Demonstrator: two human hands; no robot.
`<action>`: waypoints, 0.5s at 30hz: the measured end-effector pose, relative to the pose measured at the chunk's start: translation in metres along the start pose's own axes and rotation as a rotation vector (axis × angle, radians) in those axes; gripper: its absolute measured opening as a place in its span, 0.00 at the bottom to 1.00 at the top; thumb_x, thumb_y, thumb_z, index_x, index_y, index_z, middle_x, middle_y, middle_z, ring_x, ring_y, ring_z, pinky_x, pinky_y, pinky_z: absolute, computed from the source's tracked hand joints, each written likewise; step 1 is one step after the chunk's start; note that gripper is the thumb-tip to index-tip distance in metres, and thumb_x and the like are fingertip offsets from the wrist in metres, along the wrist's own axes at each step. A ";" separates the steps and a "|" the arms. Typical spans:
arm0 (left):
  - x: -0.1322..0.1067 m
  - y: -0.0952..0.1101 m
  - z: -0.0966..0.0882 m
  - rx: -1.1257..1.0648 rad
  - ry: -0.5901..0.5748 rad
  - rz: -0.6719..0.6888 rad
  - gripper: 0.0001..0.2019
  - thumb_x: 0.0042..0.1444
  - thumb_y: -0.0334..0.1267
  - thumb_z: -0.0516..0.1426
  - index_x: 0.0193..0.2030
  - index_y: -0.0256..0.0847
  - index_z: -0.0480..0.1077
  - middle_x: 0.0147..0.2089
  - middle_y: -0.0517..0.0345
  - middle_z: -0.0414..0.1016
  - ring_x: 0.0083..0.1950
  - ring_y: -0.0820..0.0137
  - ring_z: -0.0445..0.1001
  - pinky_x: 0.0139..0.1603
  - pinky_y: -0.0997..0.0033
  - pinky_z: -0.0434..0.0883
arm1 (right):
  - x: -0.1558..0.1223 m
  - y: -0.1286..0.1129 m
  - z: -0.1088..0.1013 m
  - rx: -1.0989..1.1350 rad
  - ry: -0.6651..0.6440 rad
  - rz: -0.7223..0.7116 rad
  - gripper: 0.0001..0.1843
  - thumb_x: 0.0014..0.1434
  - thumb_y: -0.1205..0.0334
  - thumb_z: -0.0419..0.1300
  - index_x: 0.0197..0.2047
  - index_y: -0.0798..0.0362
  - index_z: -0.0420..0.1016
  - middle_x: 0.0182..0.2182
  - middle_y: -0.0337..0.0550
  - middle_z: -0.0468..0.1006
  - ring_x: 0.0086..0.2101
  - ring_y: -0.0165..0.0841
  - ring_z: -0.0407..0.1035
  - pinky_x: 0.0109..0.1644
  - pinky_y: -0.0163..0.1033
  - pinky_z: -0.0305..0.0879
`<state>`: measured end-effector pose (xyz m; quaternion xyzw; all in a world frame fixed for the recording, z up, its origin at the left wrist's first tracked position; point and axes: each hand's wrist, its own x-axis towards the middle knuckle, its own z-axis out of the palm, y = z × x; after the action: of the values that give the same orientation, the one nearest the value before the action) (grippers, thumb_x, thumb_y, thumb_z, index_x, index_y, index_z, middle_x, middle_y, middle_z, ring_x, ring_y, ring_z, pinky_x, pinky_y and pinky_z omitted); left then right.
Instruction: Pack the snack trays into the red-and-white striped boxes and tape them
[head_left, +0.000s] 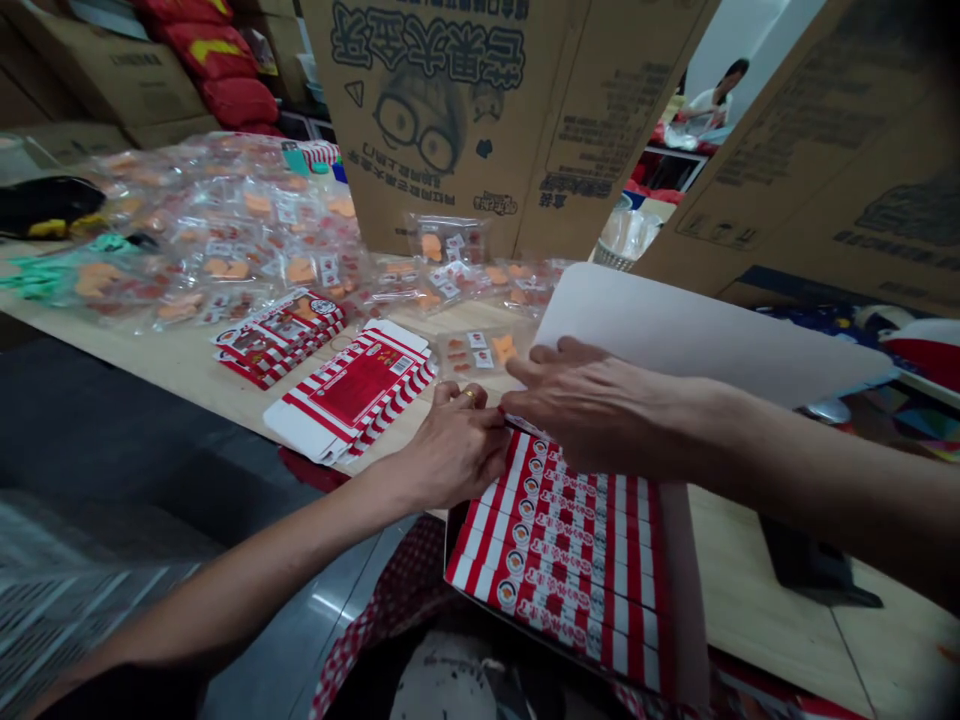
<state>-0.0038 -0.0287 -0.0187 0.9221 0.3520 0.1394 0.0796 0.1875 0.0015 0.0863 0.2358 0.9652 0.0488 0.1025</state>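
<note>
An open display box (686, 600) holds a row of small red-and-white striped cartons (555, 560) packed on edge. Its white lid (675, 330) stands folded back behind it. My left hand (461, 445), with a ring on one finger, is closed at the far left corner of the box, fingers curled. Over the far end of the row bends my right hand (574, 405), its fingers closed close to the left fingertips. Between the hands a thin striped edge shows; what the fingers grip is mostly hidden.
Flattened striped cartons (360, 385) and more printed cartons (281, 335) lie left on the table. Many clear packets (255, 240) are heaped behind them. Tall cardboard boxes (480, 120) rise at the back. A dark stand (814, 560) sits right. A person (712, 105) works far off.
</note>
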 end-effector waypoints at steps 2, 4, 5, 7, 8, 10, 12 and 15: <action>-0.002 -0.006 0.004 -0.160 0.143 0.009 0.11 0.62 0.36 0.53 0.31 0.40 0.73 0.40 0.52 0.79 0.46 0.57 0.70 0.50 0.50 0.59 | 0.005 0.002 0.003 0.035 -0.028 -0.035 0.14 0.60 0.75 0.53 0.43 0.52 0.76 0.38 0.46 0.77 0.34 0.35 0.66 0.37 0.41 0.52; -0.002 -0.013 0.007 -0.406 0.324 -0.110 0.11 0.63 0.36 0.53 0.30 0.39 0.70 0.36 0.53 0.76 0.41 0.63 0.70 0.48 0.56 0.63 | 0.006 0.005 0.006 0.039 -0.081 -0.014 0.13 0.59 0.75 0.54 0.41 0.51 0.76 0.34 0.43 0.76 0.30 0.33 0.64 0.36 0.41 0.52; -0.001 -0.017 0.009 -0.546 0.394 -0.199 0.08 0.62 0.37 0.55 0.32 0.39 0.69 0.36 0.54 0.74 0.40 0.65 0.70 0.47 0.59 0.64 | 0.006 0.006 0.006 0.023 -0.102 0.003 0.12 0.58 0.75 0.55 0.39 0.51 0.76 0.32 0.42 0.76 0.29 0.33 0.64 0.36 0.41 0.51; 0.005 -0.023 0.016 -0.849 0.403 -0.344 0.09 0.56 0.40 0.61 0.40 0.39 0.68 0.41 0.54 0.73 0.42 0.66 0.70 0.48 0.62 0.67 | 0.007 0.006 0.006 -0.011 -0.157 0.034 0.11 0.57 0.74 0.56 0.36 0.52 0.76 0.32 0.44 0.76 0.28 0.32 0.64 0.35 0.41 0.52; 0.010 -0.025 0.020 -1.011 0.335 -0.370 0.17 0.52 0.40 0.64 0.47 0.40 0.67 0.45 0.53 0.73 0.46 0.65 0.71 0.50 0.61 0.67 | 0.008 0.005 0.005 -0.021 -0.195 0.053 0.11 0.56 0.74 0.56 0.36 0.52 0.77 0.33 0.44 0.77 0.29 0.32 0.65 0.35 0.40 0.52; 0.021 -0.028 0.032 -1.317 0.127 -0.325 0.34 0.45 0.37 0.68 0.60 0.43 0.61 0.52 0.51 0.73 0.53 0.61 0.71 0.56 0.58 0.66 | 0.012 0.004 0.002 -0.024 -0.263 0.073 0.11 0.55 0.75 0.56 0.36 0.53 0.78 0.35 0.46 0.79 0.30 0.33 0.67 0.34 0.40 0.52; 0.035 -0.030 0.044 -1.512 -0.017 -0.229 0.39 0.43 0.33 0.67 0.64 0.44 0.59 0.54 0.51 0.74 0.57 0.59 0.70 0.59 0.56 0.65 | 0.018 0.005 0.001 -0.009 -0.309 0.080 0.12 0.53 0.74 0.57 0.37 0.52 0.78 0.34 0.45 0.80 0.28 0.32 0.68 0.31 0.39 0.51; 0.050 -0.036 0.057 -1.556 -0.094 -0.159 0.28 0.41 0.29 0.63 0.53 0.40 0.69 0.48 0.55 0.76 0.53 0.59 0.72 0.57 0.59 0.66 | 0.024 0.012 0.000 0.037 -0.353 0.061 0.16 0.50 0.73 0.57 0.41 0.51 0.78 0.29 0.42 0.78 0.25 0.31 0.66 0.27 0.39 0.47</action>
<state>0.0274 0.0287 -0.0709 0.5781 0.2145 0.3006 0.7277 0.1721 0.0237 0.0840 0.2717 0.9253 -0.0081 0.2644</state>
